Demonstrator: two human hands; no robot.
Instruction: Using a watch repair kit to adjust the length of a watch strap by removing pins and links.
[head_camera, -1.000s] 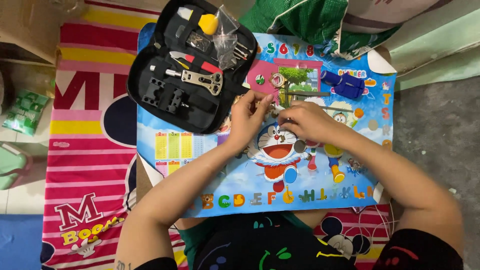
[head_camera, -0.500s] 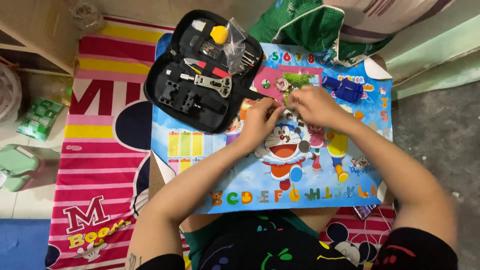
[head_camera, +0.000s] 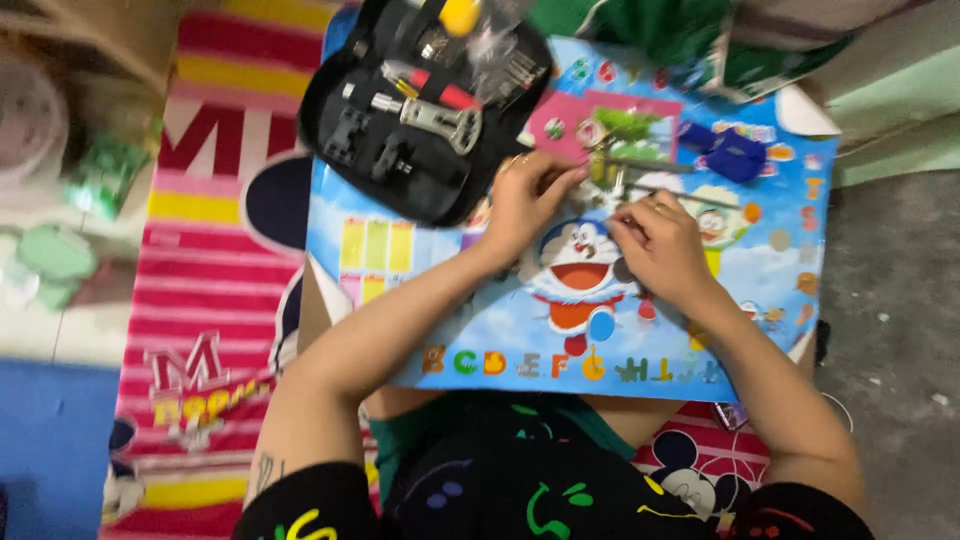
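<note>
1. Your left hand (head_camera: 528, 200) rests on the cartoon picture table (head_camera: 420, 330), its fingers curled and pinching a small piece at the fingertips; the piece is too small and blurred to name.
2. Your right hand (head_camera: 660, 245) sits just beside it, to the right, also curled, with thumb and forefinger pressed together on a thin metal tool (head_camera: 690, 195) that sticks out to the right past your knuckles.
3. The small metal work piece (head_camera: 610, 175) lies between your two sets of fingertips, on the table top just above the big cartoon cat face (head_camera: 578, 262). Blur hides its exact shape.
4. An open black tool case (head_camera: 420, 120) lies at the table's upper left corner, tilted, partly hanging over the edge. Inside you see a silver wrench-like tool (head_camera: 440, 118), a red-handled tool (head_camera: 440, 92) and black plastic blocks (head_camera: 350, 135).
5. A yellow round thing (head_camera: 460, 15) and a clear plastic bag (head_camera: 505, 55) of small parts lie at the case's top end.
6. A blue plastic holder (head_camera: 735, 155) sits on the table well to the right of your hands.
7. The table stands on a pink striped mat (head_camera: 210, 260) with large letters on it.
8. Green cloth (head_camera: 650, 30) lies beyond the table's far edge.
9. Your black clothing (head_camera: 520, 490) with coloured marks fills the bottom of the view.
</note>
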